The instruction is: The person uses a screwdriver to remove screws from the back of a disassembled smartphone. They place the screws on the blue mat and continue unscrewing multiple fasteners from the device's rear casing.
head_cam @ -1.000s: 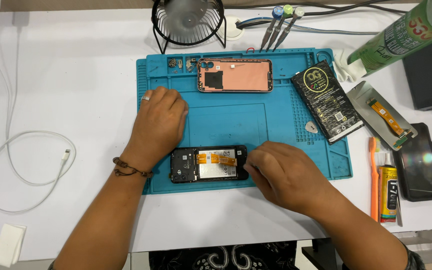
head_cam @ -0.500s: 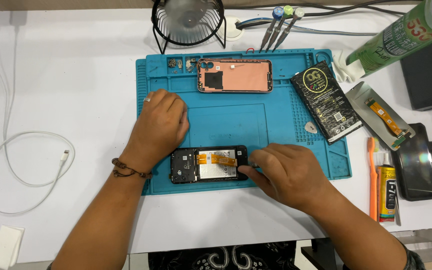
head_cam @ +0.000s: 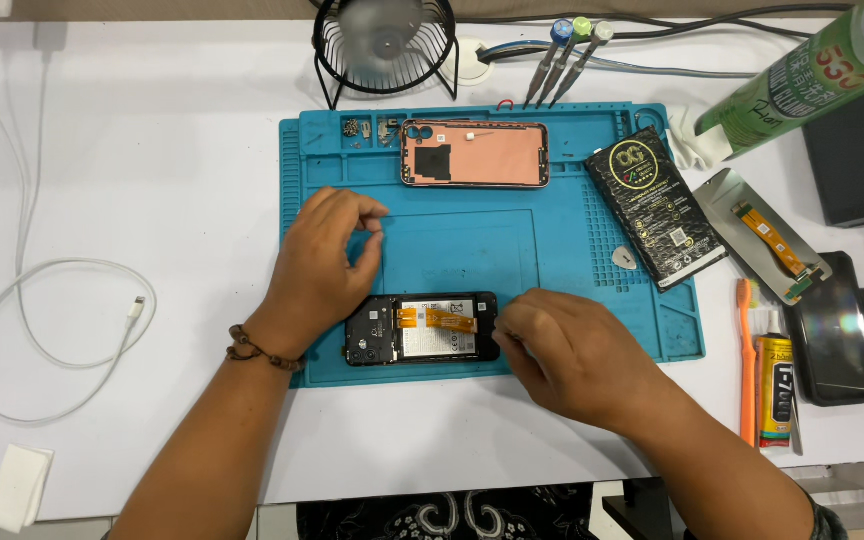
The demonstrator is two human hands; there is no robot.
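Note:
An opened black phone (head_cam: 422, 328) with its orange flex cables showing lies at the front edge of a blue work mat (head_cam: 472, 250). My right hand (head_cam: 572, 355) grips the phone's right end with its fingertips. At the phone's left end my left hand (head_cam: 327, 255) rests on the mat, with a beaded bracelet on the wrist. Its thumb and forefinger are pinched together above the mat. Whether something tiny sits between them is too small to see.
A pink phone back cover (head_cam: 474, 153), small screws (head_cam: 357, 127), a black battery (head_cam: 655, 207) and a white pick (head_cam: 625, 260) lie on the mat. Behind stand a black fan (head_cam: 384, 40) and screwdrivers (head_cam: 562, 55). Right: green can (head_cam: 802, 80), screen panel (head_cam: 767, 235), glue tube (head_cam: 775, 385). Left: white cable (head_cam: 52, 310).
My left hand's fingers have curled from lying flat into a pinch and shifted slightly. My right hand has stayed at the phone's right end. The phone has not moved.

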